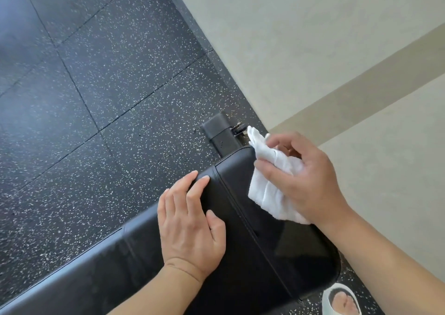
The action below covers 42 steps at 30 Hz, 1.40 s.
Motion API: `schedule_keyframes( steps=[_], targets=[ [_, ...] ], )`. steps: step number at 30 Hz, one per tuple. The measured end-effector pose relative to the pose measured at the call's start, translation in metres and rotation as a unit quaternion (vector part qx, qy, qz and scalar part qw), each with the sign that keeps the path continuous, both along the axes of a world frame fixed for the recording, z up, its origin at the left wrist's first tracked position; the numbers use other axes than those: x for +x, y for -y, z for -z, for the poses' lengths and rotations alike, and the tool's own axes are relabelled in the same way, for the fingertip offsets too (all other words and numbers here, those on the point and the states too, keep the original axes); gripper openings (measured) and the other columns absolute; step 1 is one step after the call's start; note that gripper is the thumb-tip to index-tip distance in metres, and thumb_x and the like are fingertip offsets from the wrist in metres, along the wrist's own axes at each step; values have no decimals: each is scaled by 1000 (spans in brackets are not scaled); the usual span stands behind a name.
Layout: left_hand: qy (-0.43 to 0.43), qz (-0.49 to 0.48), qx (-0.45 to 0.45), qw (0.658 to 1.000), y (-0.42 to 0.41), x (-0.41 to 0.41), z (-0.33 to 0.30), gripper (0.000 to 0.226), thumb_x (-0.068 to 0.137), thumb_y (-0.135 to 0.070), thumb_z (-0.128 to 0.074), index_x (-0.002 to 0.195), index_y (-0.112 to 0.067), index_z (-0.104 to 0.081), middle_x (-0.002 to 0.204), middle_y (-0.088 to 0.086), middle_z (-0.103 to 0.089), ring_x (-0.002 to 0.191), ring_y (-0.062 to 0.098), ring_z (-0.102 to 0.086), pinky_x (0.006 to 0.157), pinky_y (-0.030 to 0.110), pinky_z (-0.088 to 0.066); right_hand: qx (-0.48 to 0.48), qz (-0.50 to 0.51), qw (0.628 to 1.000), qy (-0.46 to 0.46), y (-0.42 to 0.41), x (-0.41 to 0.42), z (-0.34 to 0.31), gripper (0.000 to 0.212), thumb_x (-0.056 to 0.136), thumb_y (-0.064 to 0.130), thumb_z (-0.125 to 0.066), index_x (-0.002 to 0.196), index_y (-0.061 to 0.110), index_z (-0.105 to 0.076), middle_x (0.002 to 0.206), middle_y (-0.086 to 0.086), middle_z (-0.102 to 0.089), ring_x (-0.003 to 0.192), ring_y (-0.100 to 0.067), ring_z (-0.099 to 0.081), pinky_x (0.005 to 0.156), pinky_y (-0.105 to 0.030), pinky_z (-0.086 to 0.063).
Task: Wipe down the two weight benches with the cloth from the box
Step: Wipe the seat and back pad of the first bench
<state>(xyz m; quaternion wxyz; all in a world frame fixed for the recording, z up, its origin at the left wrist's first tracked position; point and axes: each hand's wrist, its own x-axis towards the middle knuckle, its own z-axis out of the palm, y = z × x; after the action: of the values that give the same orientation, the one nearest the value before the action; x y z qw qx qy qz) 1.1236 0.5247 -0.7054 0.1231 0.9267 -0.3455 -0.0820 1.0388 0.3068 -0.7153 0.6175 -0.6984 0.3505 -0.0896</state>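
On one black bench (265,242), the left hand (190,228) rests flat while the right hand (303,179) grips one white cloth (267,189).

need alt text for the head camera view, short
A right hand presses a white cloth onto the end of a black padded bench while the left hand rests flat on the pad, over speckled black flooring beside a pale wall.

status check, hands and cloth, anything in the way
Right hand grips white cloth on black bench pad. Left hand flat on pad's edge. Nothing blocking the pad.
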Motion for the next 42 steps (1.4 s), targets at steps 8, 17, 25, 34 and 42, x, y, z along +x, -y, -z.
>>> schedule_keyframes(
  steps=[8,17,25,34,42],
  targets=[
    [10,0,-12,1000,1,1,3,60,82,-21,-44,141,-11,-48,146,11,-52,131,36,-52,115,56,-36,123,-31,991,49,18,43,20,17,82,35,-85,95,32,-75,92,6,-73,82,-4,-68,76,-23,-51],
    [15,2,-28,999,2,-2,1,60,82,-18,-45,141,-8,-50,144,12,-53,132,35,-52,117,54,-36,20,64,998,-12,-37,-117,2,39,84,52,-79,118,35,-68,100,8,-69,95,-10,-70,78,-7,-47],
    [26,-5,-35,999,2,-4,4,57,84,-23,-41,140,-12,-48,139,10,-54,125,33,-53,114,55,-38,109,38,991,71,-1,-46,12,19,86,32,-85,99,31,-72,84,12,-65,81,-5,-63,77,-22,-50],
    [20,-29,-40,999,4,-9,3,61,85,-27,-38,142,-7,-49,137,16,-54,126,37,-50,113,53,-36,80,100,987,92,-39,-124,15,18,90,32,-81,104,36,-70,96,6,-69,92,-12,-68,81,-19,-53],
    [17,-30,-44,998,3,-9,3,61,86,-23,-39,143,-6,-50,138,16,-54,128,37,-50,113,54,-38,-149,348,925,16,-170,-149,13,24,93,16,-76,115,9,-70,108,-3,-54,100,-15,-57,87,-30,-51]
  ],
)
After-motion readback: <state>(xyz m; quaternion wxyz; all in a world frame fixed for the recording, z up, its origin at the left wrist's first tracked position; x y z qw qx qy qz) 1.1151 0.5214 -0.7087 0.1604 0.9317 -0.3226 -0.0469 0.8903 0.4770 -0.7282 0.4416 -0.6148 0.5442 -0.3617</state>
